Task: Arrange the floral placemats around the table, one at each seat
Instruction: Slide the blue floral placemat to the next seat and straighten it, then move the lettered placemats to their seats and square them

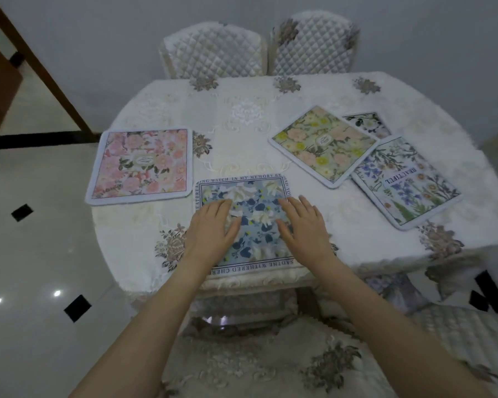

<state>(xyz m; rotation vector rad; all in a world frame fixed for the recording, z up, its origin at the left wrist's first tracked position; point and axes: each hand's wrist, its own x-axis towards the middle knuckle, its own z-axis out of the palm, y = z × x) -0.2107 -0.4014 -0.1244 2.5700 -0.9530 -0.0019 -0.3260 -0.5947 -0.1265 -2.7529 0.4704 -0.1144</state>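
Pressed flat at lower centre of the frame: left hand (213, 232), palm down, fingers spread and unclenched, on the left half of the blue placemat (252, 216); right hand (302, 228) likewise laid open on its right half, gripping nothing; both bare forearms reaching in from the bottom edge.

Seen at the far left: glossy pale floor (26, 254) with small black diamond insets; brown wooden frame (41, 70) slanting across the upper left.

Lay at centre left, near the table's left edge: pink placemat (140, 165), flat, just apart from the blue one's upper-left corner.

Sat squarely at the near edge of the table: blue placemat, lettered border showing, on the cream embroidered tablecloth (242, 116).

Stood beyond the table's far edge, upper centre: two quilted chairs (213, 50), side by side.

Clustered at centre right: yellow-green placemat (322, 145), turned at an angle, overlapping the dark placemat (368, 124) behind it and the upper-left corner of the white botanical placemat (406, 182); only a corner of the dark one visible.

Glimpsed at lower right: quilted seat cover (457, 340), partly cut off.
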